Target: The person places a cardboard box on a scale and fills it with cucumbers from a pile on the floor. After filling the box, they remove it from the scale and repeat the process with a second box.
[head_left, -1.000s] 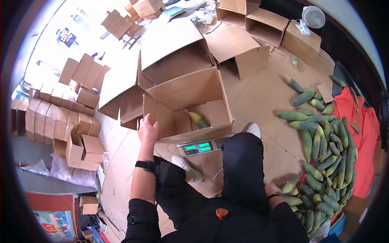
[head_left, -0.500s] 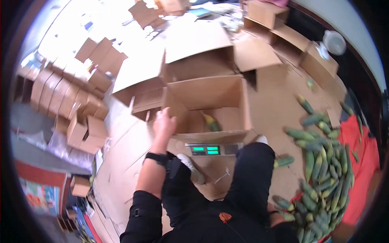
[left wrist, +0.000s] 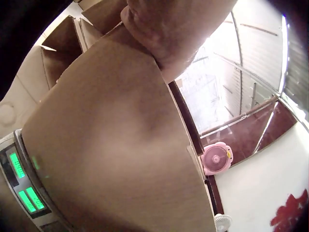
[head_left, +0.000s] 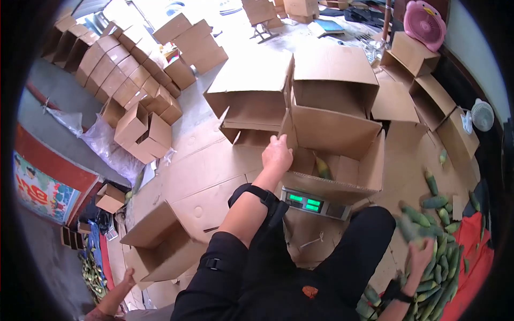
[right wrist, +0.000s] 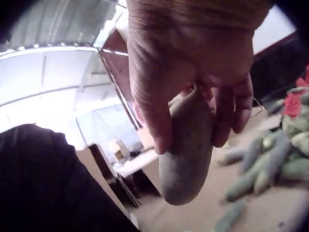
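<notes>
My left hand (head_left: 277,153) grips the left corner of an open cardboard box (head_left: 338,187), its fingers over the top edge. One green radish (head_left: 323,168) with a yellowish tip lies inside. Beneath the box is a weighing scale (head_left: 305,203) with lit green displays, also showing at the left of the left wrist view. My right hand (head_left: 420,258) holds another green radish (right wrist: 186,154) between thumb and fingers, above the pile of green radishes (head_left: 447,267). In the right wrist view this radish hangs downward, its upper end within the fingers.
Empty-looking cartons (head_left: 334,67) stand right behind the box. Another person's hand (head_left: 128,276) touches an open carton (head_left: 160,249) at lower left. Stacked cartons (head_left: 115,75) stand far left. A red cloth (head_left: 471,241) lies by the pile; a white fan (head_left: 482,115) sits at right.
My head view has swung left, bringing in the other person and carton. My right hand has come up from beside my leg with a radish. My left hand stays at the box edge.
</notes>
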Demonstrator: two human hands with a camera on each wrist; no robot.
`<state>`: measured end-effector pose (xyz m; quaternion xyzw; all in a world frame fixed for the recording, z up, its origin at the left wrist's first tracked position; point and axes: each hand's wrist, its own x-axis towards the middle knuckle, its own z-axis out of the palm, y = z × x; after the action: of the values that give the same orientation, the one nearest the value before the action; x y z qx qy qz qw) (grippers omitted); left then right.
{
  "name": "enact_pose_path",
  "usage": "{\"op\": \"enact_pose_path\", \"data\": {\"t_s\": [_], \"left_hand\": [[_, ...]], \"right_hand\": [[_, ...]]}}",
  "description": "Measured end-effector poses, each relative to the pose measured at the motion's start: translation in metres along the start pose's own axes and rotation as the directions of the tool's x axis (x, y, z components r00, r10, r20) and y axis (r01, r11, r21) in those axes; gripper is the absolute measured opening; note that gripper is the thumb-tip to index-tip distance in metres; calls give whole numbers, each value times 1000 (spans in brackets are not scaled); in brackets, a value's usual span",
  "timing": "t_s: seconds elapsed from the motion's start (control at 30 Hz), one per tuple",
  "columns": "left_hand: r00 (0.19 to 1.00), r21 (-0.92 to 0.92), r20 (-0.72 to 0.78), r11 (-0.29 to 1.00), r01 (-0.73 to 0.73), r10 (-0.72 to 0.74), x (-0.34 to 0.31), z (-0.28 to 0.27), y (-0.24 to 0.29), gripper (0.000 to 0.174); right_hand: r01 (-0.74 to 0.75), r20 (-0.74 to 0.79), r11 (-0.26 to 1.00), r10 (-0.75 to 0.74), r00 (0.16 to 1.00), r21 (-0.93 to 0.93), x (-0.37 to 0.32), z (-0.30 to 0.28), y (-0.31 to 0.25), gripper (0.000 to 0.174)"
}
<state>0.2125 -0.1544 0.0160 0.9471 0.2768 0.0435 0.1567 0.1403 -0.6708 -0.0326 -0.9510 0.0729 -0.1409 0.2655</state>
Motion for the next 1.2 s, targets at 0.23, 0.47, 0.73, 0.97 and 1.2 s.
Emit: {"op": "enact_pose_path", "data": {"t_s": [0.23,0.47,0.73,0.97,1.2], "left_hand": [[1000,64,24,998,17,-19,3,2,1,49],[1000,109,-24,994,-12,15,6,9,-1,47],[989,177,-67,977,-121,134,11,19,-8,47],[984,137,-39,976,-168,175,18,28,-9,47],[982,164,-2,969,-187,190,34,37,-26,50]], "right_hand": [[216,-51,923,-211,976,318,71,-31,-151,39],[528,153,810,-573,805,254,89,29,-240,36],[240,207,805,-405,891,542,116,55,-170,15],[-112,270,945,26,962,309,57,79,19,14],[-332,442,890,446,778,-313,-141,124,183,19]]}}
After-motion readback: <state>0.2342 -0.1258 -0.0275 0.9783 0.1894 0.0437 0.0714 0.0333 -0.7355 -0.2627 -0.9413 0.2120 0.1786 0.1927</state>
